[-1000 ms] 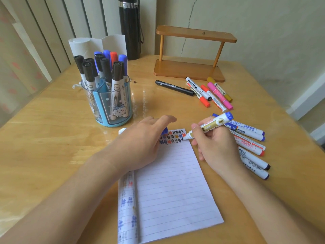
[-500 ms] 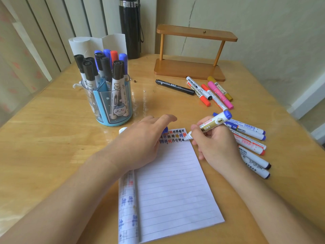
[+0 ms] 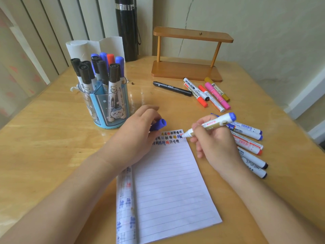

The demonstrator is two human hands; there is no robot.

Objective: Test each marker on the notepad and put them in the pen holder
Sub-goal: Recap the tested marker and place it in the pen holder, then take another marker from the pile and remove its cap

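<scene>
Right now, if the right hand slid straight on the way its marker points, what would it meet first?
Across the notepad's marks, the right hand's marker would probably reach the left hand, just below the blue cap it holds.

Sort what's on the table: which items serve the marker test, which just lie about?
Job: notepad, pen holder, marker in right hand, blue cap in left hand, loose markers.
Lying about: wooden stand, black flask, paper roll.
</scene>
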